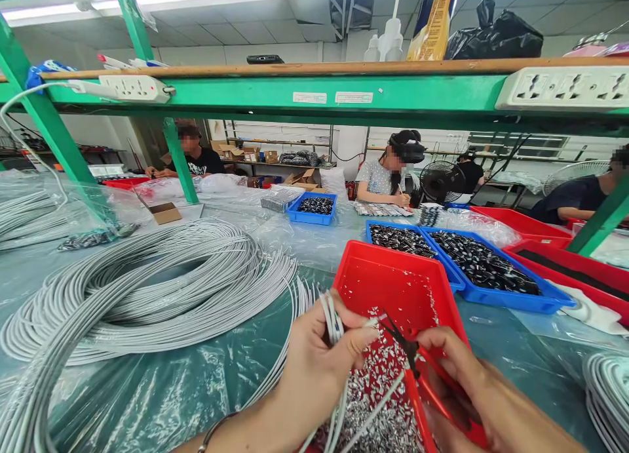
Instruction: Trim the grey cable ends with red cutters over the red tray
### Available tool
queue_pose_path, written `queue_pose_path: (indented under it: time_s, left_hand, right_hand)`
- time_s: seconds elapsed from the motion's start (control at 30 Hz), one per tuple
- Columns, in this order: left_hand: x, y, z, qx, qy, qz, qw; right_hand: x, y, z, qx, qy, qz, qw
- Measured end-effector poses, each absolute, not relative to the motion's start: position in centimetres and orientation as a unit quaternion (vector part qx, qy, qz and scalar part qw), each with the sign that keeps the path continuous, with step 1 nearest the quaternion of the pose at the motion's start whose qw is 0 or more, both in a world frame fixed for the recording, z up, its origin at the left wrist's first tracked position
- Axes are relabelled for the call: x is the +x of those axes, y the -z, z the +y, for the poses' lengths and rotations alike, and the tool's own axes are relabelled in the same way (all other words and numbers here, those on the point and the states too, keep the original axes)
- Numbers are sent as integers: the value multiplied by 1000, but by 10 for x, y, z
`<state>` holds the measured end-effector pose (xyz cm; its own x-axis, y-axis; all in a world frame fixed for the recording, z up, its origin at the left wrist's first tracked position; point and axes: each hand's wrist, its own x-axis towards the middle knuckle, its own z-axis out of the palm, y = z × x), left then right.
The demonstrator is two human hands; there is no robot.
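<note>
The left hand [314, 369] pinches a few thin white cables [333, 320] over the red tray [390, 273], and the right hand [459, 374] is wrapped around the red-handled scissors [411, 361], with the blades up close to one cable's tip. Lots of tiny shiny scraps [376, 369] lie in the tray, so much snipping looks done, but this tip does not look finished. A big coil of cables [211, 316] sits to the left, and I can't tell how many of its ends are trimmed.
</note>
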<state>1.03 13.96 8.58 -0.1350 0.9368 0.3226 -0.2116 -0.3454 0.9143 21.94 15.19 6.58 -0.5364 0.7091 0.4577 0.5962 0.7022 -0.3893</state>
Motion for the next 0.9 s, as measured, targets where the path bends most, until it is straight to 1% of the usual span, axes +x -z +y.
queue_pose_path:
  time_s: [0.07, 0.1, 0.2, 0.27, 0.37, 0.47, 0.53, 0.57, 0.63, 0.8, 0.9]
  left_hand:
    - [7, -90, 140, 494, -669, 349, 432]
    - [6, -92, 140, 495, -671, 348, 429]
    - [9, -88, 139, 492, -641, 366, 462]
    - [15, -80, 138, 500, -604, 374, 496]
    - [22, -70, 134, 532, -529, 340, 567]
    - [23, -70, 130, 551, -430, 291, 653]
    - [21, -74, 130, 549, -397, 270, 684]
    - [20, -76, 131, 544, -400, 264, 688]
    - [18, -77, 134, 533, -429, 265, 679]
    - [19, -72, 141, 523, -492, 285, 635]
    - [20, -71, 137, 562, -523, 297, 567]
  right_hand:
    - [221, -69, 161, -398, -123, -858, 300]
    - [219, -71, 165, -408, -161, -841, 316]
    - [206, -76, 166, -410, -340, -742, 407]
    - [192, -77, 158, -387, -454, -665, 449]
    - [175, -77, 146, -326, -562, -583, 488]
    - [170, -75, 144, -259, -666, -514, 474]
    - [170, -73, 147, -202, -729, -479, 444]
    - [170, -72, 148, -178, -751, -467, 432]
    - [170, -69, 150, -170, -759, -456, 433]
    - [169, -65, 150, -270, -703, -473, 457]
    - [167, -65, 150, -260, -737, -456, 426]
